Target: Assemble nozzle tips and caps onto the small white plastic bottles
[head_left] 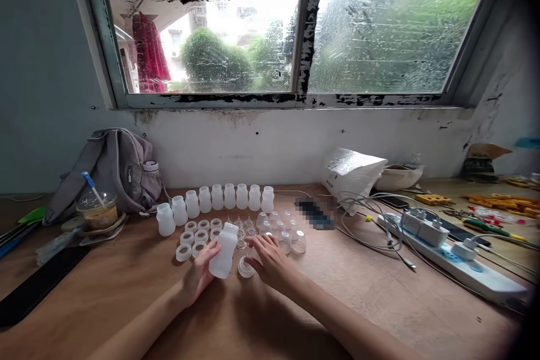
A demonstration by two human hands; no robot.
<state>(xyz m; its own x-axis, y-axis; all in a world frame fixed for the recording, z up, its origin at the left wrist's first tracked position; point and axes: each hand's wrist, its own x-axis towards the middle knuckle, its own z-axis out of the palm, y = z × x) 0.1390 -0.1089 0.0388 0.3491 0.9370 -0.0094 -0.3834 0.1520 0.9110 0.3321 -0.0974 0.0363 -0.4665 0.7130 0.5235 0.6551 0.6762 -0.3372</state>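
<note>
A translucent white baby bottle (224, 252), slightly tilted and without a cap, is in my left hand (199, 274), whose fingers wrap round its side. My right hand (270, 259) is spread low over the table, holding nothing. Its thumb is beside a collar ring with a nipple (246, 266); whether they touch I cannot tell. Its fingertips hover by several clear nipples (240, 234), partly hidden behind the hand. Left of these lie rows of white collar rings (190, 226). Clear domed caps (298, 242) stand to the right. Behind, several open bottles (217, 198) form a curved row.
A grey backpack (113, 169) and an iced drink cup (98, 211) stand at the left, near a black flat object (42, 284). Loose cables (367, 219), a power strip (489, 275) and a silvery white bag (353, 174) occupy the right side.
</note>
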